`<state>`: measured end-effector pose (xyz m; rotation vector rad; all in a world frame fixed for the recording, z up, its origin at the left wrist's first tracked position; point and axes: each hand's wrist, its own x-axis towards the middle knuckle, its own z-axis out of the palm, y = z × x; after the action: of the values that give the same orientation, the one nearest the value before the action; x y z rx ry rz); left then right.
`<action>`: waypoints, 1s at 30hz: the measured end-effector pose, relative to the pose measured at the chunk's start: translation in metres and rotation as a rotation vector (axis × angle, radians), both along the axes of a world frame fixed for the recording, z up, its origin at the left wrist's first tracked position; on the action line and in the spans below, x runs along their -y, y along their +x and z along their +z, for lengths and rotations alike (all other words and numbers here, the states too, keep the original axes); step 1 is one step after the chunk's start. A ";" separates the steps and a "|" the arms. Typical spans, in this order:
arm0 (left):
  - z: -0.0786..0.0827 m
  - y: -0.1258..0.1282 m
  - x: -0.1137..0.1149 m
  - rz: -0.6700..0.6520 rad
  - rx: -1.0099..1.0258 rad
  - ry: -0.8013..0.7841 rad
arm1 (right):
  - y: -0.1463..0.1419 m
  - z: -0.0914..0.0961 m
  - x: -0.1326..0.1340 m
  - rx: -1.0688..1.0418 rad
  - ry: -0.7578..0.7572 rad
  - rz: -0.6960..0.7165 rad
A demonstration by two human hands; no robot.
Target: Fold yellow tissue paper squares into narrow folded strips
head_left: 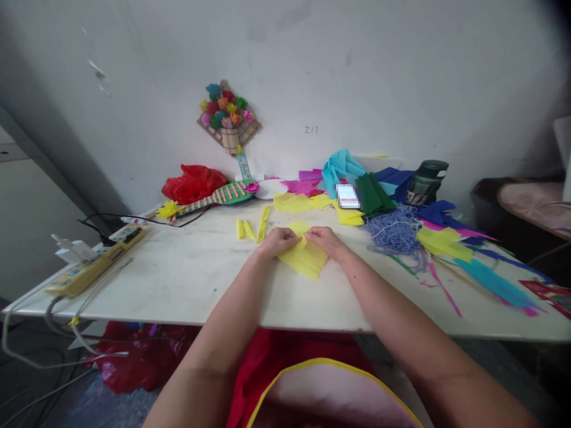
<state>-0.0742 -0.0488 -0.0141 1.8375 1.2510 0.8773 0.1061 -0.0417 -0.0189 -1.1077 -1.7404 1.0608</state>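
Note:
A folded sheet of yellow crepe paper (306,260) lies on the white table (187,279) in front of me. My left hand (277,241) pinches its upper left edge with closed fingers. My right hand (325,239) pinches the upper right edge the same way. The two hands nearly touch over the paper's top fold. Three narrow folded yellow strips (252,228) lie on the table just behind and left of my left hand.
A pile of coloured crepe paper (357,190), purple string (395,232) and a dark jar (426,181) fill the back right. A power strip with cables (96,261) sits at the left edge. A red bag (194,183) and a paper guitar (218,198) lie by the wall.

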 end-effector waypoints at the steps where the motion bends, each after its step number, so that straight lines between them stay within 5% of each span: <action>1: 0.000 0.000 0.001 0.005 0.000 0.005 | 0.000 0.001 0.001 -0.002 0.007 0.007; 14: -0.002 0.002 0.000 -0.019 0.055 0.036 | -0.003 -0.001 -0.001 0.070 0.114 -0.067; 30: 0.006 -0.006 -0.002 0.283 0.029 0.022 | -0.001 0.006 0.002 -0.073 -0.020 -0.152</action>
<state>-0.0797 -0.0463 -0.0083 1.6822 1.5124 1.0690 0.1053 -0.0436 -0.0133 -1.1796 -1.5657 1.0142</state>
